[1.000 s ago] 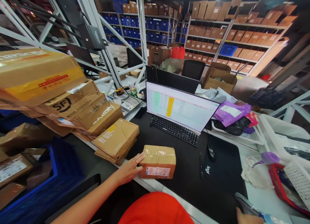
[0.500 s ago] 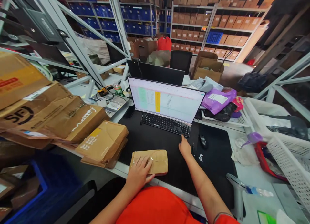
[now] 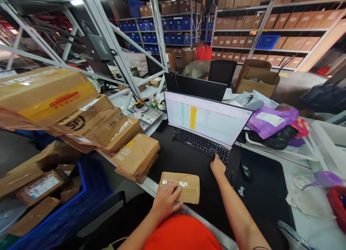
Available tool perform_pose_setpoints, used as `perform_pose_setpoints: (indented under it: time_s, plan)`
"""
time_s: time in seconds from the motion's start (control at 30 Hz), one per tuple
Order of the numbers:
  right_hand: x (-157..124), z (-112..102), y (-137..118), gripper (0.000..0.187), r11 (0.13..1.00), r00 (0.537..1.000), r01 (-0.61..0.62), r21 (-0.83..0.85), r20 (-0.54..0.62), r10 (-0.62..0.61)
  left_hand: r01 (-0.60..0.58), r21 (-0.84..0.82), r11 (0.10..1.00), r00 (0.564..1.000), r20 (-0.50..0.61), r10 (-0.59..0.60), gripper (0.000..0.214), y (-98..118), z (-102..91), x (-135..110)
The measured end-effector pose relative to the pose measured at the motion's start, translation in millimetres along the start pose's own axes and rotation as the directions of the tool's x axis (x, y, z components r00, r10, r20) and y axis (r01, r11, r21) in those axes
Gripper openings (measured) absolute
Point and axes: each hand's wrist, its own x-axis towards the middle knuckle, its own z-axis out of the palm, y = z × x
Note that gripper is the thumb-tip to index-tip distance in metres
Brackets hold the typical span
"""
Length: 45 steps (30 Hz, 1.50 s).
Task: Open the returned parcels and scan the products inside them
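A small brown cardboard box (image 3: pixel 190 188), sealed with clear tape, lies on the black desk mat (image 3: pixel 183 158) close to my body. My left hand (image 3: pixel 168 197) rests on its left part, fingers laid over the top and thumb out past the near edge. No grip around the box shows. At the right end of the black keyboard (image 3: pixel 200 143) is my right hand (image 3: pixel 217 167), its index finger stretched onto the keys, the other fingers curled, with nothing held. Behind the keyboard a monitor (image 3: pixel 207 115) displays a spreadsheet with a yellow column.
Stacked cardboard boxes (image 3: pixel 137 154) stand at the left desk edge, above a blue crate (image 3: pixel 93 187) of parcels. To the right are a black mouse (image 3: pixel 245 169), a purple parcel (image 3: pixel 271 120) and a scanner (image 3: pixel 293 235). A phone (image 3: pixel 162 126) lies left of the keyboard.
The view has turned left, so everything sits farther right and more of the blue crate shows. My left hand stays on the box and my right hand stays at the keyboard.
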Motion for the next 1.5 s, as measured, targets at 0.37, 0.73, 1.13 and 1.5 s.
perform_pose_setpoints:
  time_s: [0.37,0.73,1.13,1.5]
  plan:
    - [7.1,-2.8,4.5,0.073,0.998,0.998,0.048,-0.048,0.045,-0.045,0.006,0.001,1.000,1.000,-0.019,-0.006,0.047,2.1,0.7,-4.0]
    - [-25.6,-18.2,13.2,0.052,1.000,0.993,0.008,0.026,-0.121,-0.005,-0.012,-0.030,0.999,0.998,-0.057,0.011,0.044,0.2,3.9,-10.0]
    - [-108.1,24.0,103.6,0.050,0.964,0.962,-0.215,0.158,-0.137,0.237,-0.258,-0.095,0.962,0.960,-0.140,0.243,0.026,-18.5,6.1,-20.6]
    - [-120.8,-30.7,46.0,0.047,0.955,0.995,0.071,0.286,-0.087,-0.048,-0.093,-0.178,0.980,0.982,-0.180,0.061,0.031,-12.1,10.0,-39.1]
